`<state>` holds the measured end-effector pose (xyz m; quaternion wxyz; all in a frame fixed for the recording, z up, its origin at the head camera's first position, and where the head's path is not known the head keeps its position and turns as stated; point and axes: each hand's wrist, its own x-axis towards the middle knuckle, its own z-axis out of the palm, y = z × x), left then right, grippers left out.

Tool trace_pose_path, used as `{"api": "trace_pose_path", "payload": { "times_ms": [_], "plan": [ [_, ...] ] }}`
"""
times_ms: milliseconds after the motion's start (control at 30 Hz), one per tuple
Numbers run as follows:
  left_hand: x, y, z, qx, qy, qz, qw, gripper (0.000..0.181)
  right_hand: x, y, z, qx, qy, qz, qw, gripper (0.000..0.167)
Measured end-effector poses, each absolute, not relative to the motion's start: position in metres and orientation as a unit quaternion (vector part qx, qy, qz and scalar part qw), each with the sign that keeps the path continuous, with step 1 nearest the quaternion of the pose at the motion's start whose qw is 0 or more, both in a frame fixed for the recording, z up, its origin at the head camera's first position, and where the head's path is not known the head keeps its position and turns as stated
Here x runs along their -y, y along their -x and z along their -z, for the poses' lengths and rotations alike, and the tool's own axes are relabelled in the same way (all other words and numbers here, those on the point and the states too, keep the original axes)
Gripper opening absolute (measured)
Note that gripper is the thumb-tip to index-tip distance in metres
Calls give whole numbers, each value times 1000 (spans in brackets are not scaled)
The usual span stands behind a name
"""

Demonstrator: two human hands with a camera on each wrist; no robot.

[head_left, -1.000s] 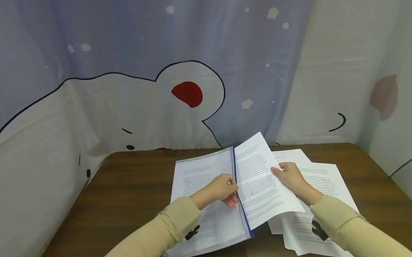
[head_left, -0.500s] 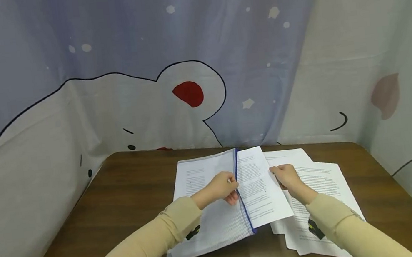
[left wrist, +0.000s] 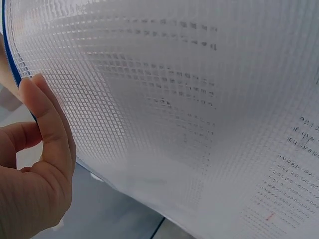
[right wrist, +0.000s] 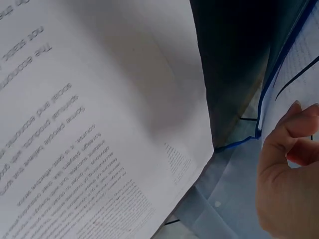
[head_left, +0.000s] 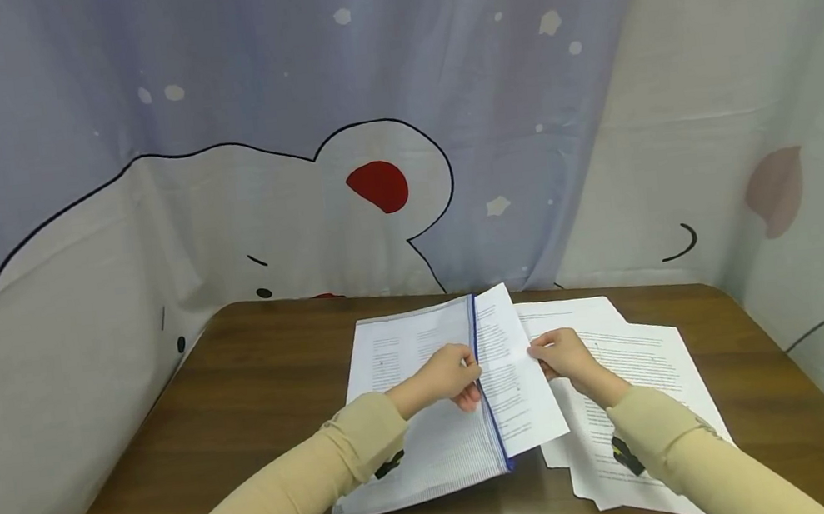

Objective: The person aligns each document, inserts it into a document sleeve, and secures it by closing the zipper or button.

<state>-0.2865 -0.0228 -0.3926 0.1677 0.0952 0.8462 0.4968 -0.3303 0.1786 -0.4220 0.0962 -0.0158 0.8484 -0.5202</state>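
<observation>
A clear mesh zipper pouch [head_left: 425, 456] with a blue zip edge lies on the table, printed pages showing through it. My left hand [head_left: 449, 374] pinches the pouch's blue edge between thumb and fingers; the left wrist view shows this hand [left wrist: 47, 139] at the mesh [left wrist: 124, 99]. A printed sheet [head_left: 510, 381] reaches partly into the pouch's right-hand opening. My right hand [head_left: 564, 358] pinches that sheet's right edge; in the right wrist view the thumb and fingers of this hand [right wrist: 289, 164] come together near the blue zip edge [right wrist: 274, 74].
More printed sheets [head_left: 647, 416] lie overlapping on the table to the right, partly under my right forearm. The brown wooden table [head_left: 262, 407] extends to the left. A patterned curtain [head_left: 264, 214] stands behind the table and at its sides.
My right hand has moved left with the sheet, and more of it is now inside the pouch. The left hand stays at the blue edge, almost unmoved.
</observation>
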Motion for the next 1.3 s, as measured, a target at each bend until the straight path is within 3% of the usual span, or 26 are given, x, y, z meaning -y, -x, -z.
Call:
{"api": "trace_pose_path", "payload": {
  "times_ms": [367,700,1300],
  "plan": [
    [20,283,389,-856,-104,-479,165,22,-168,329,424,-825,-19,552,123,29],
    [23,287,387,-864,-87,-476,136,24,-174,331,419,-870,32,485,80,22],
    [5,292,385,-880,-124,-441,126,27,-162,325,429,-861,-20,509,15,17]
  ]
}}
